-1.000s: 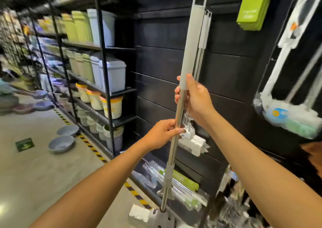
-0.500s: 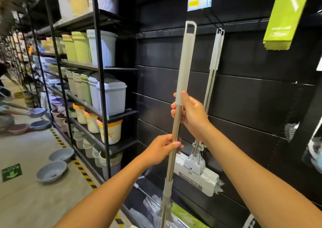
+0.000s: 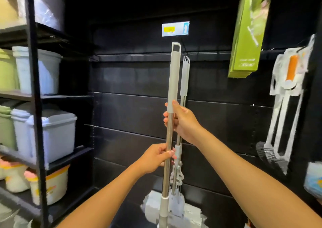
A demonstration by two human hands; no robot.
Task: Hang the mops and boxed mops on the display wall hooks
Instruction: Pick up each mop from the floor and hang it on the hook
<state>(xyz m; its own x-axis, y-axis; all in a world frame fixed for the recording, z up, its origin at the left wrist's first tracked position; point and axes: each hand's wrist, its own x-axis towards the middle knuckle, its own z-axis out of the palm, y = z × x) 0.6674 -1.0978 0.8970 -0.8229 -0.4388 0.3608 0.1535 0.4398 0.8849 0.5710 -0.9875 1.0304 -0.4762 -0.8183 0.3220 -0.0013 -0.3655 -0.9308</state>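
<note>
I hold a mop (image 3: 173,81) upright in front of the black display wall (image 3: 135,116). It has a grey grip with a hanging loop at the top and a steel pole below. My right hand (image 3: 183,121) grips the pole just under the grey sleeve. My left hand (image 3: 157,157) grips the steel pole lower down. The loop sits close below a price tag (image 3: 175,28); the hook itself is hard to make out. Behind hangs a second mop (image 3: 184,76) with a white sponge head (image 3: 176,208).
A black rack (image 3: 34,97) at the left carries blue and green plastic bins (image 3: 50,137). Green boxed mops (image 3: 249,31) hang at the upper right. Packaged brushes (image 3: 285,95) hang at the right edge.
My view has turned up and towards the wall. The mop now stands more upright, right in front of the hanging mop, with its loop nearer the price tag. Both hands keep their grips.
</note>
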